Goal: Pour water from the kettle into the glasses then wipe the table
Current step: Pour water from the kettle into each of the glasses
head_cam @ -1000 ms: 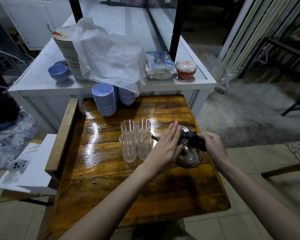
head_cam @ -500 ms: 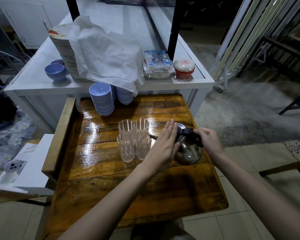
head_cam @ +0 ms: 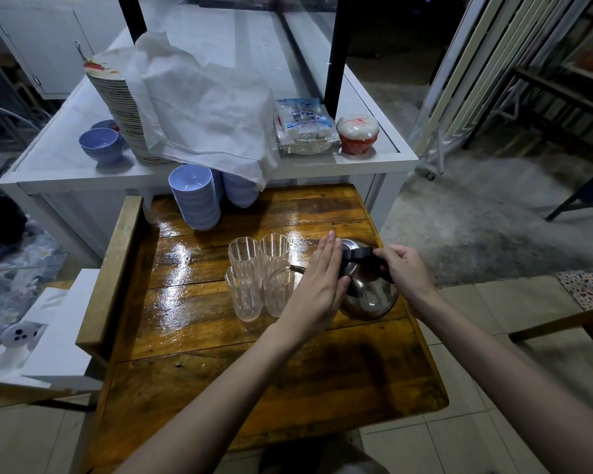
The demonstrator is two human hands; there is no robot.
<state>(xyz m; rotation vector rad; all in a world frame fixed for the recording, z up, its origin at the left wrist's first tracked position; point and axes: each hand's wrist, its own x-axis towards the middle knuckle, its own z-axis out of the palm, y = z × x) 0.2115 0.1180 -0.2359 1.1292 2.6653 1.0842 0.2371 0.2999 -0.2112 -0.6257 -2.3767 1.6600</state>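
A steel kettle [head_cam: 370, 295] with a black handle stands on the glossy wooden table [head_cam: 254, 378], right of centre. Its thin spout points left toward several ribbed clear glasses [head_cam: 257, 275] clustered together. My right hand [head_cam: 406, 271] grips the black handle from the right. My left hand [head_cam: 319, 285] lies flat against the kettle's left side and lid, fingers straight and together. The kettle's base appears to rest on the wood. I cannot tell whether the glasses hold any water.
Stacks of blue bowls [head_cam: 196, 200] stand at the table's far edge. Behind it, a white counter [head_cam: 48, 165] carries a plate stack [head_cam: 117, 111] under a white cloth [head_cam: 206, 111], a plastic bag and a red-and-white tub [head_cam: 356, 133]. A wooden rail runs along the table's left side.
The hands keep their hold on the kettle; it seems to have settled slightly toward the table. The view has shifted a little.
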